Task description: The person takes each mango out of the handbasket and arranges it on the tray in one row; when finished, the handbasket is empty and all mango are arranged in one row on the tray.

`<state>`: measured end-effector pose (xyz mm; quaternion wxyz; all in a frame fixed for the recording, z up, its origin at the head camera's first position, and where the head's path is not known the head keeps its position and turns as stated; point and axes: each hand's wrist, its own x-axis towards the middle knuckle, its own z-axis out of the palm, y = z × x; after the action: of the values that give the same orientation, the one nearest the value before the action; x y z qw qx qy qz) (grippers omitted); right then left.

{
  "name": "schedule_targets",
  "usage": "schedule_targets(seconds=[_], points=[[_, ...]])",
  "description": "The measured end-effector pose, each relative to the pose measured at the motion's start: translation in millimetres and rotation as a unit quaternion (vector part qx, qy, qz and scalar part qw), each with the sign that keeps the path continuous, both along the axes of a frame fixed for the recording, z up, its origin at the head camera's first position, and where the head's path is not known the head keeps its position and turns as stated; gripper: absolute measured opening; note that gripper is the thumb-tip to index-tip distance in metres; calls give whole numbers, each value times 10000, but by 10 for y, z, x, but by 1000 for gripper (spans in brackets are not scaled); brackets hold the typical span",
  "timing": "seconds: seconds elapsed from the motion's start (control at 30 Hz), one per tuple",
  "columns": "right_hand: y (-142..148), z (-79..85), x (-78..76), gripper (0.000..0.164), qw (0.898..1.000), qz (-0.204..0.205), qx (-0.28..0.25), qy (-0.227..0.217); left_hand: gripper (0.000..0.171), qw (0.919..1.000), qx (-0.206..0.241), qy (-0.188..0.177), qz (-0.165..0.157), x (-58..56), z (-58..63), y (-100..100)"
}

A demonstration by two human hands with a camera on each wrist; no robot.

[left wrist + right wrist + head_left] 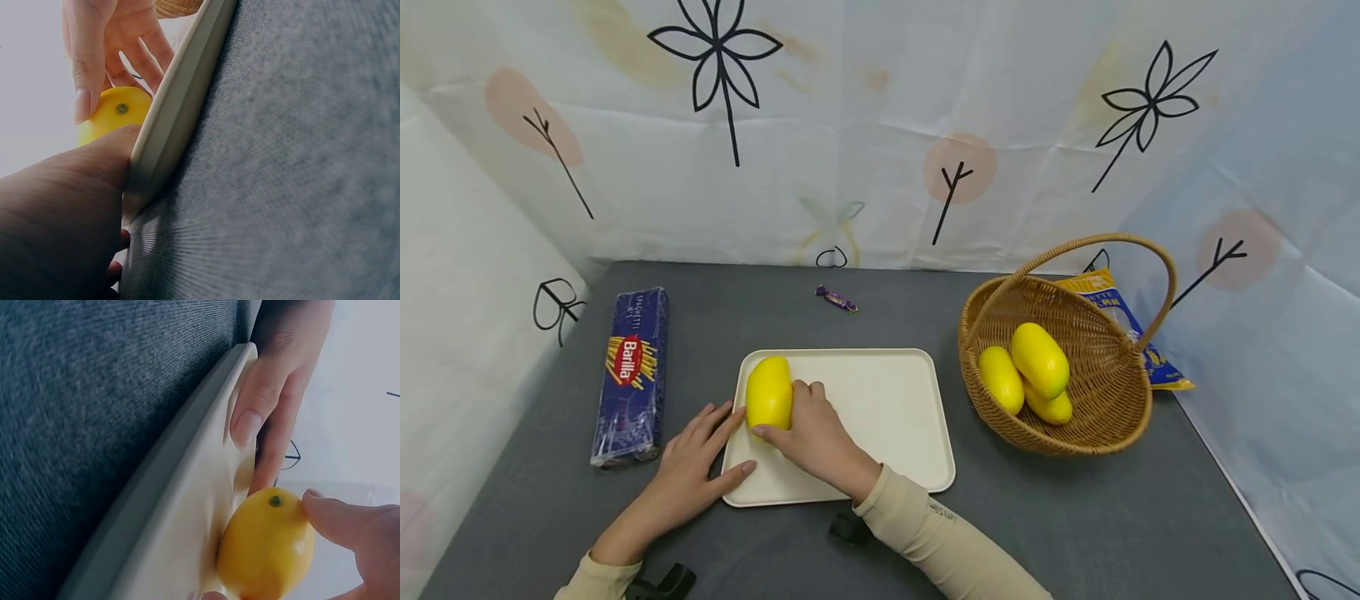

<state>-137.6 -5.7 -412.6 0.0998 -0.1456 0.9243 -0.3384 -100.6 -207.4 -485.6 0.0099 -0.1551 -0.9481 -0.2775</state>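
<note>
A yellow mango (767, 392) lies lengthwise over the left end of a cream rectangular tray (880, 417). My right hand (820, 442) grips it from the right, thumb at the near end and fingers along the far side. In the right wrist view, the green stem spot of the mango (265, 544) faces the camera, beside the thumb. My left hand (688, 467) rests with fingers spread at the tray's left rim, its thumb lying over the near left corner. One left fingertip is right at the mango's left side.
A wicker basket (1052, 442) with a tall handle stands to the right, holding three mangoes (1040, 354). Behind it leans a blue and yellow bag (1157, 358). A blue spaghetti pack (632, 375) lies at the left, and a purple wrapped candy (837, 299) beyond the tray.
</note>
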Motion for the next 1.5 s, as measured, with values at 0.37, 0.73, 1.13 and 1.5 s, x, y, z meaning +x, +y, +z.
schedule_targets(seconds=[0.37,0.73,1.13,1.5], points=[[55,135,103,79,9997,1,252,75,74,10000,-18,49,-59,-15,4,-1],[827,942,507,70,9925,-596,62,1068,74,10000,-15,1,6,-2,-14,-14],[2266,1702,277,64,9728,-1492,1495,957,75,10000,-19,-46,-12,-14,-7,-9],[2873,1571,-584,73,9610,-662,2630,-532,74,10000,47,-58,-19,-5,-4,-7]])
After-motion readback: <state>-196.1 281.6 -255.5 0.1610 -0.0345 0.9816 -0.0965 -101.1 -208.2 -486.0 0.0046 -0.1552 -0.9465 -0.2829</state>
